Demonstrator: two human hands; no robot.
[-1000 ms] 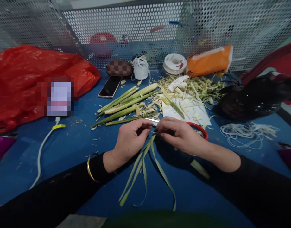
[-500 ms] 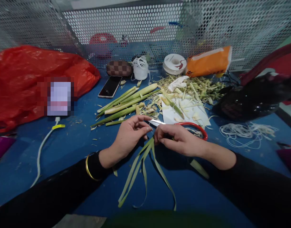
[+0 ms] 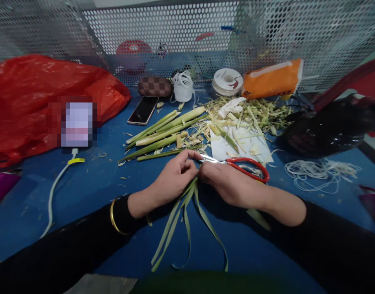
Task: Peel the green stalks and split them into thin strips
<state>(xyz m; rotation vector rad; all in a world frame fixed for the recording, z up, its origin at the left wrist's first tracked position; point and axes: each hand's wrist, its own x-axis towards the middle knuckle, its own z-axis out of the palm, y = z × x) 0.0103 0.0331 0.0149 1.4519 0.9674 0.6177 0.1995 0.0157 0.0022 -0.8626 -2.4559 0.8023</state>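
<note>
My left hand point(image 3: 172, 178) and my right hand point(image 3: 228, 183) meet over the blue table point(image 3: 92, 192), both pinched on the top ends of several long green leaf strips point(image 3: 187, 222). The strips fan out from my fingers toward me. My left wrist wears a gold bangle point(image 3: 114, 215). Red-handled scissors point(image 3: 239, 164) lie just behind my right hand, blades pointing left toward my left fingers. Beyond them lie green stalks point(image 3: 163, 132) side by side.
A heap of trimmed scraps point(image 3: 254, 112) and white paper point(image 3: 245, 145) sit behind the scissors. A phone point(image 3: 143, 110), checkered pouch point(image 3: 154, 86), string roll point(image 3: 183, 86), tape spool point(image 3: 227, 81), orange packet point(image 3: 271, 79), red bag point(image 3: 37, 94), black bag point(image 3: 328, 126) and loose string point(image 3: 322, 173) surround them.
My hands have drawn closer together on the strip ends. My left fingers, spread half a second ago, have closed onto the strips again. The scissors show more fully behind my right hand.
</note>
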